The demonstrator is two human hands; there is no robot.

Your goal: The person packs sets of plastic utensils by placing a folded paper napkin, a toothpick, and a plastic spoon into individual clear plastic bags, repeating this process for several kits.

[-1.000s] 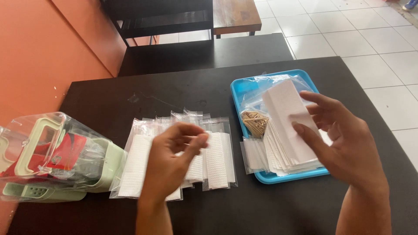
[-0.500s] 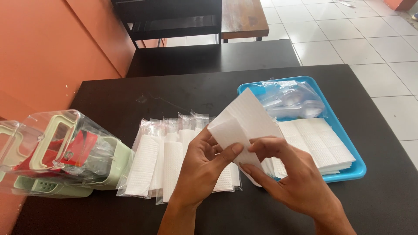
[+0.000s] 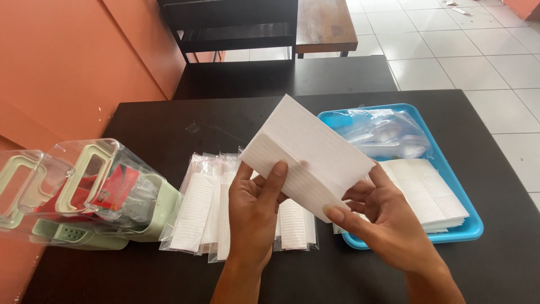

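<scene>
**Both hands hold a folded white napkin above the table**

A white paper napkin (image 3: 306,152) is held up in the air over the dark table (image 3: 169,121), between the row of packets and the blue tray. It is folded into a flat, long rectangle and tilted, its upper corner pointing away from the person and its lower edge running down toward the right. The paper is plain and smooth on its upper face, with a finely embossed, dotted band along the near edge, where a folded layer shows as a step in the surface.

The left hand (image 3: 256,211) pinches the napkin's lower left corner, thumb on the near face and the other fingers behind the paper. The right hand (image 3: 382,217) pinches the lower right edge, thumb on the front near the bottom corner, fingers curled behind. Both grips are pressed onto the paper.

Under the hands, a row of clear plastic packets (image 3: 202,211), each with a folded white napkin inside, lies overlapping on the table. To the right the blue tray (image 3: 469,222) holds a stack of loose white napkins (image 3: 427,191) at its near end and clear bags (image 3: 382,132) at its far end. At the left edge lies a clear and pale green container (image 3: 84,194) with something red inside.
</scene>
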